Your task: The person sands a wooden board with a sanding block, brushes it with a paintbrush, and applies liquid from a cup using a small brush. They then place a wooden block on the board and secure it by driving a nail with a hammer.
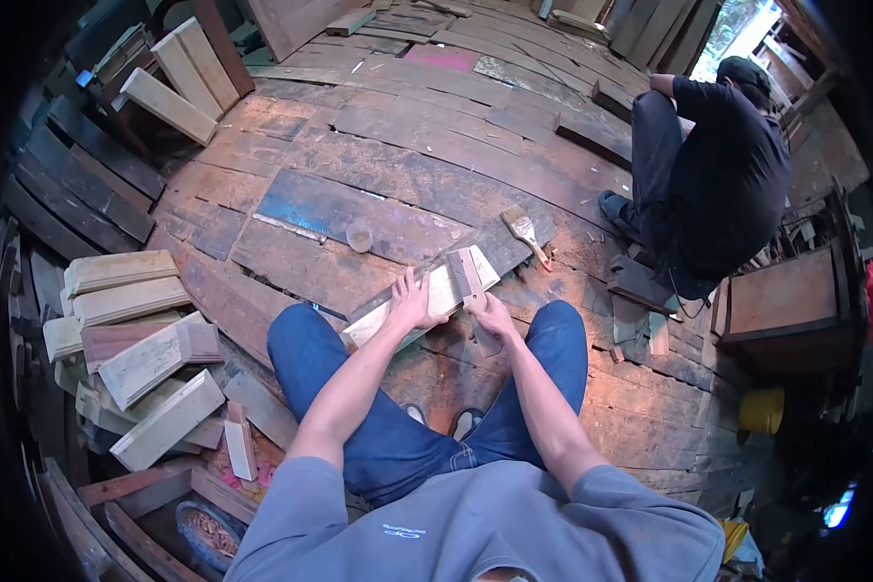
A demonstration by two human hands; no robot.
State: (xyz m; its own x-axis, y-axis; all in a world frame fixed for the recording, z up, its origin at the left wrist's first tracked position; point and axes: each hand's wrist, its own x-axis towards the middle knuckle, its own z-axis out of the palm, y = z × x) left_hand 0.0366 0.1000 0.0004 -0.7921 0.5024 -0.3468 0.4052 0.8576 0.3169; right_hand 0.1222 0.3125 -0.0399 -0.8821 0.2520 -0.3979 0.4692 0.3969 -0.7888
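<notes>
A pale wooden block (436,296) lies slantwise between my knees, on top of a dark board (500,242). My left hand (414,301) steadies the block near its middle, fingers over the top and thumb along the near side. In my right hand (493,318) is a flat, broad-bladed tool like a scraper (466,274). Its blade lies across the block toward the right end, and my fingers cover its grip. Beyond the block, a paintbrush (521,229) with a pale handle rests partly on the dark board. A small clear cup (359,238) stands on the floor to the left.
Many similar wooden blocks (160,359) are piled at my left. Worn floor planks (398,141) stretch ahead. Another person (723,165) squats at the right, back toward me. A wooden cabinet (784,296) and a yellow bucket (761,410) stand nearby. More boards (189,68) lean at the upper left.
</notes>
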